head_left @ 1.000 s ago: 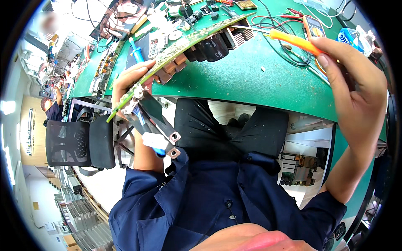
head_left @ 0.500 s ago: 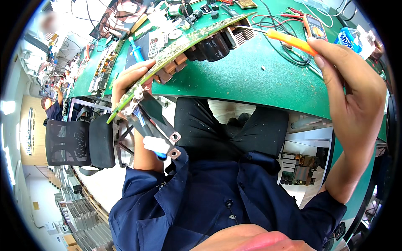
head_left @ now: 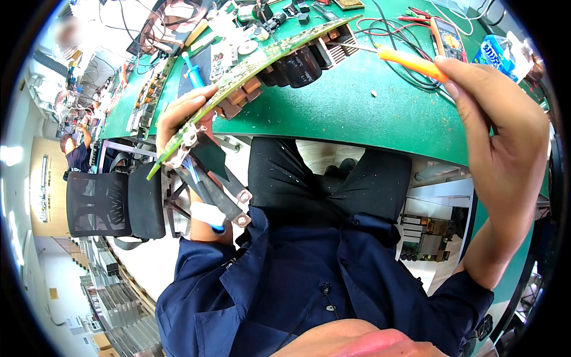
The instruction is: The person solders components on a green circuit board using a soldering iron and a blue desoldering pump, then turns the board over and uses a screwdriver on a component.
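A long green circuit board (head_left: 259,65) is held up on a slant over the bench's front edge, gripped near its lower left end by my left hand (head_left: 183,113). Its underside carries dark cylindrical capacitors (head_left: 297,68), copper-coloured blocks (head_left: 239,97) and a finned heat sink (head_left: 341,52). Metal strips (head_left: 229,199) and a white connector (head_left: 208,213) with blue wires hang from its near end. Between the thumb and fingers of my right hand (head_left: 491,101) is an orange-handled screwdriver (head_left: 413,63). Its thin shaft points left to the heat sink end; whether the tip touches is unclear.
On the green bench (head_left: 380,128) lie a multimeter (head_left: 447,38) with coiled leads, a blue packet (head_left: 495,52), a blue tool (head_left: 193,72) and another circuit board (head_left: 148,98). An office chair (head_left: 113,202) stands at left. A person (head_left: 77,154) sits farther back.
The circuit board has shifted slightly left and tilted a little, its hanging strips and connector moving with it. The screwdriver has moved slightly left and down at its tip. Both grips stay the same.
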### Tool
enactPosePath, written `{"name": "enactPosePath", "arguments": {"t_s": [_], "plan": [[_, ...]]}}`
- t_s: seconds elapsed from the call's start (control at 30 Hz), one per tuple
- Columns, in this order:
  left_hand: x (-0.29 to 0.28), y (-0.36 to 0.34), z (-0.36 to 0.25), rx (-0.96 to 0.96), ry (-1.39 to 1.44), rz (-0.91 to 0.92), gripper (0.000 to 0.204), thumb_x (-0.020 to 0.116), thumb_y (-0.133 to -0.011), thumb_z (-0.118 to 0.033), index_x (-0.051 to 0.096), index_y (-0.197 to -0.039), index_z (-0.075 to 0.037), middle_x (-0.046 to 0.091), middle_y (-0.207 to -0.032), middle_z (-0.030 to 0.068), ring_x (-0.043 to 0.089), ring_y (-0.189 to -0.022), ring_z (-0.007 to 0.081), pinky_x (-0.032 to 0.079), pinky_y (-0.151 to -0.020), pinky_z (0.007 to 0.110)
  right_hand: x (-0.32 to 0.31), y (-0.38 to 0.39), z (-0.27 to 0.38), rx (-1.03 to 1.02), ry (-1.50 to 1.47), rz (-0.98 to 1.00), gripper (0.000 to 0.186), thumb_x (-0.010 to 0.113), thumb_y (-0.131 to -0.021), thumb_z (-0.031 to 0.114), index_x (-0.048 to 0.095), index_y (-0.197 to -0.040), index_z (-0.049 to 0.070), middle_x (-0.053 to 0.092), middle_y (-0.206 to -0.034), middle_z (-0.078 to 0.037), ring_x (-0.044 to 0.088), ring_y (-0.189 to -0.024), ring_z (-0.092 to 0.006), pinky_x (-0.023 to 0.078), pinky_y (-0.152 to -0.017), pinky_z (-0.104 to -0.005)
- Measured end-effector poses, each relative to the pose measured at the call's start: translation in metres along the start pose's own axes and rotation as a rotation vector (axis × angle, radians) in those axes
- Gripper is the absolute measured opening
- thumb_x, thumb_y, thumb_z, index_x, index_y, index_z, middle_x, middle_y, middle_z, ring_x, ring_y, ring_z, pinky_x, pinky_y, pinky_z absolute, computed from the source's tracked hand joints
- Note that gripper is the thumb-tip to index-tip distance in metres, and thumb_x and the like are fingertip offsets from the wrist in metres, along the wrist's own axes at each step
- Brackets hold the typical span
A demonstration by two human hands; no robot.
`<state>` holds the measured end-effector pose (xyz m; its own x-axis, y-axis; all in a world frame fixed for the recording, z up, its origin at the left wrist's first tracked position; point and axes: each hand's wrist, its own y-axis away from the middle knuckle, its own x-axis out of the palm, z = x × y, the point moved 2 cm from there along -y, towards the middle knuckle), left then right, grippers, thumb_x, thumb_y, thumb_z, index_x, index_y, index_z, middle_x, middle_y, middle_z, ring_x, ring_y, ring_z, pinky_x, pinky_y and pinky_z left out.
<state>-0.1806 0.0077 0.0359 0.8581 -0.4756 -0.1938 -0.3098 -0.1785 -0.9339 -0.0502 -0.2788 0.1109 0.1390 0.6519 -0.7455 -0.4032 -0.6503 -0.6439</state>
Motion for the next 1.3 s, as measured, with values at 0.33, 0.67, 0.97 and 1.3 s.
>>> {"name": "enactPosePath", "arguments": {"t_s": [0.33, 0.67, 0.97, 1.3], "plan": [[-0.001, 0.002, 0.003, -0.023, 0.077, -0.017, 0.014, 0.061, -0.078, 0.008, 0.055, -0.09, 0.003, 0.064, -0.091, 0.0229, 0.065, -0.085, 0.0266, 0.054, -0.074, 0.033, 0.0, 0.0, 0.002, -0.076, 0.016, -0.046, 0.016, 0.057, -0.082, -0.005, 0.063, -0.097, -0.005, 0.065, -0.087, -0.016, 0.063, -0.078, -0.0194, 0.048, -0.071, -0.0258], [0.0, 0.001, 0.001, 0.005, 0.059, -0.028, 0.014, 0.062, -0.078, 0.007, 0.055, -0.088, 0.003, 0.064, -0.09, 0.023, 0.065, -0.083, 0.0263, 0.054, -0.073, 0.033, -0.005, 0.007, 0.003, -0.111, -0.021, -0.063, 0.016, 0.057, -0.083, -0.006, 0.063, -0.098, -0.005, 0.065, -0.091, -0.017, 0.064, -0.08, -0.0203, 0.049, -0.073, -0.0263], [-0.003, 0.004, 0.005, -0.003, 0.11, 0.008, 0.013, 0.064, -0.078, 0.004, 0.055, -0.088, 0.003, 0.064, -0.09, 0.0235, 0.065, -0.082, 0.0258, 0.053, -0.073, 0.033, -0.006, 0.003, 0.005, -0.132, 0.045, -0.037, 0.016, 0.058, -0.083, -0.004, 0.063, -0.098, -0.005, 0.066, -0.09, -0.016, 0.064, -0.08, -0.0207, 0.049, -0.074, -0.0266], [-0.004, 0.006, 0.007, -0.025, 0.056, 0.01, 0.028, 0.065, -0.085, -0.022, 0.053, -0.094, 0.001, 0.064, -0.089, 0.0199, 0.062, -0.079, 0.0222, 0.049, -0.074, 0.032, -0.007, 0.002, 0.002, -0.179, 0.092, -0.017, 0.016, 0.057, -0.084, -0.002, 0.063, -0.1, -0.004, 0.066, -0.091, -0.016, 0.064, -0.082, -0.0218, 0.049, -0.076, -0.0277]]}}
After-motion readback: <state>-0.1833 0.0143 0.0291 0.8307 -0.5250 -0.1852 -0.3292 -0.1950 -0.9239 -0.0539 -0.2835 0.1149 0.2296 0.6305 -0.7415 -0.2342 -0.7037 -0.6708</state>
